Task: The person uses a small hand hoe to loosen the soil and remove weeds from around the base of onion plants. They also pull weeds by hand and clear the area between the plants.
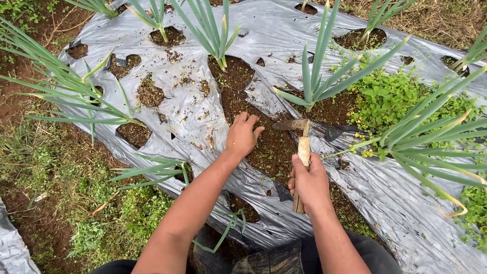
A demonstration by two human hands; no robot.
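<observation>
My right hand point(309, 183) grips the pale wooden handle of a small hand hoe point(303, 151). Its rusty metal blade point(290, 125) lies flat on bare soil in a torn opening of the silver plastic mulch point(203, 109). My left hand point(243, 134) presses palm down on the same patch of dark soil point(269, 147), fingers spread, just left of the blade. A tall green onion plant point(317, 81) stands right behind the blade.
More green onion plants grow from holes in the mulch: top centre point(215, 35), far left point(76, 86), right point(426, 137). Leafy green weeds point(385, 99) fill a hole at right. Grass and red soil point(45, 193) border the bed on the left.
</observation>
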